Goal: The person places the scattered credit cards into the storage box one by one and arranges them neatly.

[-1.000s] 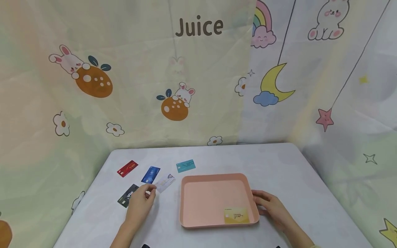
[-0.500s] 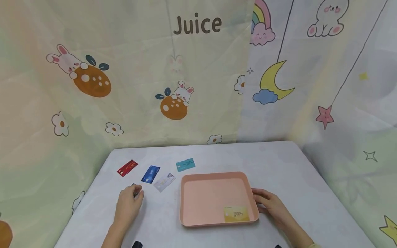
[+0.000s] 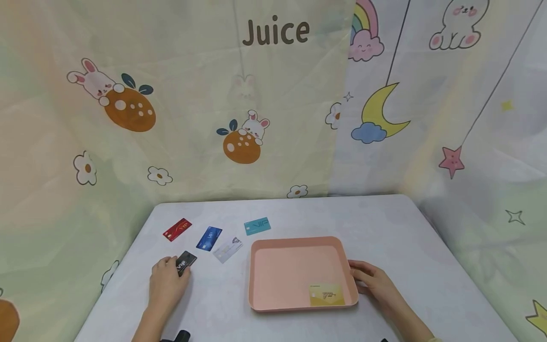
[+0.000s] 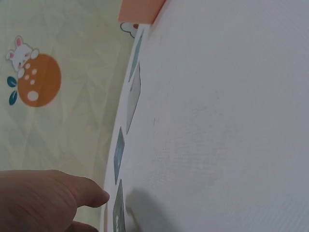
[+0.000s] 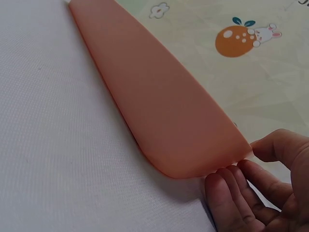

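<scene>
My left hand [image 3: 166, 282] is over the left part of a black VIP card [image 3: 186, 261], which lies on the table. In the left wrist view a fingertip [image 4: 104, 197] shows apart from the black card [image 4: 119, 210]; the card's far end is hidden. My right hand [image 3: 376, 282] grips the right rim of a pink rectangular tray [image 3: 282, 273], thumb at the top edge and fingers against the side wall, as the right wrist view shows. A gold VIP card [image 3: 326, 295] lies in the tray's lower right corner.
Beyond my left hand lie a red card [image 3: 177, 229], a blue card [image 3: 209, 238], a white card [image 3: 228, 250] and a teal card [image 3: 257, 226]. The white table [image 3: 363, 218] meets a printed cloth backdrop [image 3: 188, 118] at its back edge.
My left hand has moved left, from beside the white card back over the black card, uncovering the black card's right end. The right hand and the tray stay where they were.
</scene>
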Demonstrator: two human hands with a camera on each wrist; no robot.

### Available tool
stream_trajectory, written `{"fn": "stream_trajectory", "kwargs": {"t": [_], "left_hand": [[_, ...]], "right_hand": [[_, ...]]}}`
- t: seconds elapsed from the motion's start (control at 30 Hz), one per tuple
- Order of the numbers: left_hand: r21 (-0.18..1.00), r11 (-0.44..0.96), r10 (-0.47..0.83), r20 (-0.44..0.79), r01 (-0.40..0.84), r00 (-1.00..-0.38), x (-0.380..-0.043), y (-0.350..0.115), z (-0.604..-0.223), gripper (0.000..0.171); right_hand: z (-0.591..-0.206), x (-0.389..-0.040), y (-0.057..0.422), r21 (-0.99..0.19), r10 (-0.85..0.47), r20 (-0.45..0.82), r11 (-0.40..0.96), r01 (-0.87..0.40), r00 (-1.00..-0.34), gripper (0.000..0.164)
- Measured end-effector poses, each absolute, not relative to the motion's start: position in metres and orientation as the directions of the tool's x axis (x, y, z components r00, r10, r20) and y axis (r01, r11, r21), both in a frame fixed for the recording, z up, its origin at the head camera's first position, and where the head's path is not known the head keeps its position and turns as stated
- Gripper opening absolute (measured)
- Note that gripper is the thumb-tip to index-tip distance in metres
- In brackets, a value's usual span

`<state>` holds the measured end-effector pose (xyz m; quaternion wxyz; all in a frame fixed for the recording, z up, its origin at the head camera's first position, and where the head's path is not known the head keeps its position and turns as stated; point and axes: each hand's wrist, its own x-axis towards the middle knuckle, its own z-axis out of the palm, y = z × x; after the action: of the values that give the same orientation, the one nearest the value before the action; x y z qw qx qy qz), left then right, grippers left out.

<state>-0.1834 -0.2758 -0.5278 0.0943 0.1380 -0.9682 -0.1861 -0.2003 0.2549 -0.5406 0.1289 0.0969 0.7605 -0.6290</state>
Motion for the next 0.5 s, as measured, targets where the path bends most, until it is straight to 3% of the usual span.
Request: {"fn": "stream_trajectory", "kwargs": {"t": [0.5], "left_hand": [[0.338, 0.878, -0.374, 0.04, -0.34, -0.927, -0.185, -0.2845, -0.5231, 0.064]], "right_hand": [[-0.5384, -0.1985, 0.2533, -0.937, -0.016, -0.31, 0.176, 0.303, -0.951, 0.055]]}}
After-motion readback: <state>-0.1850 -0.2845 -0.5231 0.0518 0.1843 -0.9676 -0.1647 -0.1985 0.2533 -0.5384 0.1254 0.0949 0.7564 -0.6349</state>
